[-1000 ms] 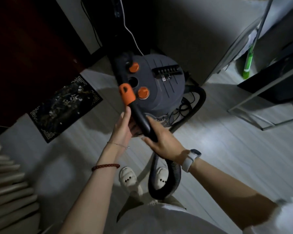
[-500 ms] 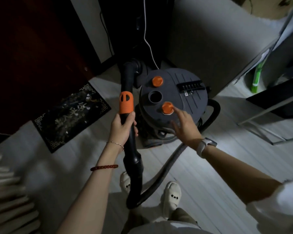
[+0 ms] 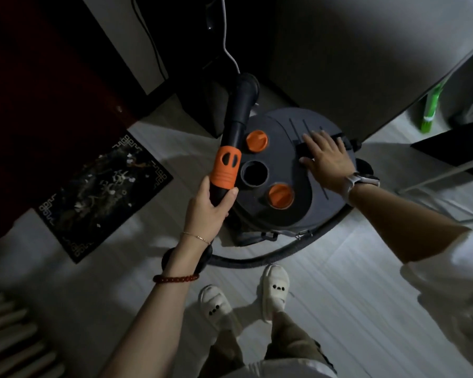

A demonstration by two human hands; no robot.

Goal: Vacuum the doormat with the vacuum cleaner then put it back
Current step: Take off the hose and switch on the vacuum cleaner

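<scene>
A round dark grey vacuum cleaner [image 3: 292, 197] with two orange knobs stands on the floor in front of me. My left hand [image 3: 210, 208] grips the black hose wand [image 3: 230, 148] just below its orange collar, holding it upright beside the canister. My right hand [image 3: 325, 159] lies flat, fingers spread, on the canister's top over the black handle. The dark patterned doormat [image 3: 99, 192], strewn with pale scraps, lies on the floor to the left. The hose [image 3: 271, 257] curls around the canister's near side.
A dark red door [image 3: 38, 105] stands behind the mat. A grey cabinet [image 3: 366, 50] rises behind the vacuum, with a white cable [image 3: 227, 50] hanging at its left. A green broom [image 3: 429, 113] leans at the right. My slippered feet [image 3: 243, 296] stand near the hose.
My right hand let go of the wand, reached to the canister's orange knob, then moved on to the top handle. My left hand raised the wand upright. I stepped closer.
</scene>
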